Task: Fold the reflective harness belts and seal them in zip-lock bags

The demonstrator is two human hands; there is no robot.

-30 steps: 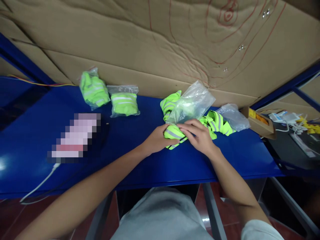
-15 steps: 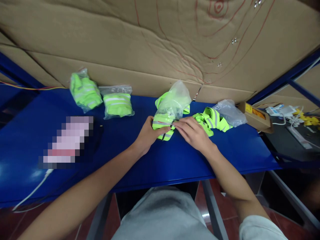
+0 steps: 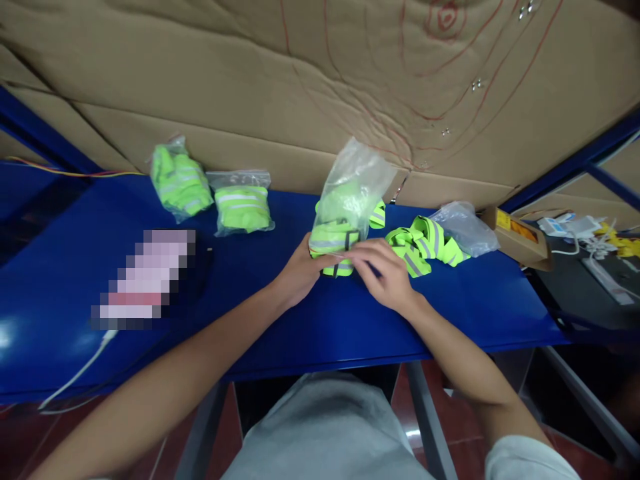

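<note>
A clear plastic bag [image 3: 357,173] stands up between my hands, drawn partly over a folded neon-yellow reflective strap [image 3: 333,238] with grey stripes and a dark band. My left hand [image 3: 300,273] grips the bag's lower left side, thumb across its edge. On the right, my right hand [image 3: 383,270] pinches the bag's mouth near the strap's lower edge. Part of the strap sticks out below the bag. Just right of that hand lie loose neon reflective straps [image 3: 425,243]. Another strap piece [image 3: 379,215] shows behind the bag.
Two filled bags, one slumped [image 3: 181,183] and one flat [image 3: 243,208], rest at the back left of the blue table [image 3: 240,320]. A blurred-out device [image 3: 147,277] with a white cable lies left. An empty plastic bag [image 3: 467,227] and cardboard box [image 3: 517,237] are at right.
The plastic bag has straightened up and spread taller over the folded strap. My right hand has shifted slightly along the bag's mouth. The whole view has moved a little.
</note>
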